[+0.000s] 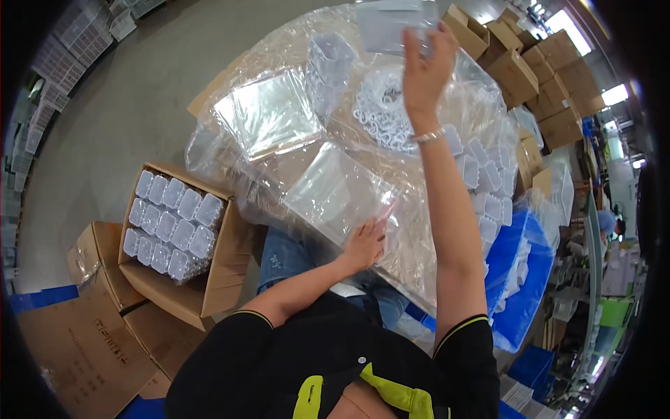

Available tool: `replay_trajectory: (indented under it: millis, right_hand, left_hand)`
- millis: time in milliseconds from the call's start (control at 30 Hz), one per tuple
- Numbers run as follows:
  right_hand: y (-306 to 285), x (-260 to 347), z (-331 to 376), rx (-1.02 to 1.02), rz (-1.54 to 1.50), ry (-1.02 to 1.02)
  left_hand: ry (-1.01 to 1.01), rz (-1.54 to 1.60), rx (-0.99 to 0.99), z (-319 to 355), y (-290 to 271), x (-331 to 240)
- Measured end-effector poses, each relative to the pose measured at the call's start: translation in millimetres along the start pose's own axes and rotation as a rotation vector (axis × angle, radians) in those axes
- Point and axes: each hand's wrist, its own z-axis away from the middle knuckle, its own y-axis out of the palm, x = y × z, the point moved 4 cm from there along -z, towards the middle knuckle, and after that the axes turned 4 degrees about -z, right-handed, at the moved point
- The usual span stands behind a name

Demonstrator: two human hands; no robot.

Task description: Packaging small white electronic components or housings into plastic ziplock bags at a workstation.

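Observation:
My left hand [365, 246] lies with fingers stretched out on flat clear plastic bags [335, 185] at the table's near side. A small red streak shows on the plastic by its fingertips. My right hand [427, 77] reaches to the far side and grips a pale, see-through rectangular plastic piece [380, 28] by its right end. Its exact kind is unclear. Below that hand is a heap of white plastic rings or handles [377, 115]. A stack of clear plastic baskets [328, 66] stands left of the heap, beside a shiny pile of clear film bags [272, 112].
A carton [216, 272] of wrapped white containers stands open at the left, with more cartons [84, 342] below it. White baskets [481, 164] line the table's right side, beside a blue bin [513, 279]. Cardboard boxes [558, 91] pile up at the far right.

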Motion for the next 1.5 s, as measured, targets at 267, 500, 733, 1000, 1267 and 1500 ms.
replay_trajectory:
  millis: [267,500,733,1000,1267,1500]
  right_hand:
    - [107.5,-5.5,18.8,0.330,0.225,0.074]
    - [128.9,-6.0,14.0,0.629,0.472,0.076]
    - [141.2,-16.5,4.0,0.676,0.539,0.058]
    - [146.2,-7.6,19.9,0.701,0.616,0.085]
    - [133.4,-6.0,38.2,0.550,0.634,0.012]
    - [-49.9,-79.0,112.2,0.461,0.334,0.415]
  left_hand:
    - [-0.003,-0.036,-0.036,-1.0,-14.4,0.7]
    - [-0.008,0.006,-0.077,0.0,-15.6,3.0]
    - [-0.016,0.034,-0.102,-4.9,-19.0,5.5]
    - [-0.018,-0.005,-0.106,3.0,-17.5,4.6]
    - [-0.030,-0.065,-0.017,2.1,1.5,-0.5]
    - [-0.140,0.106,0.042,-6.4,15.0,6.8]
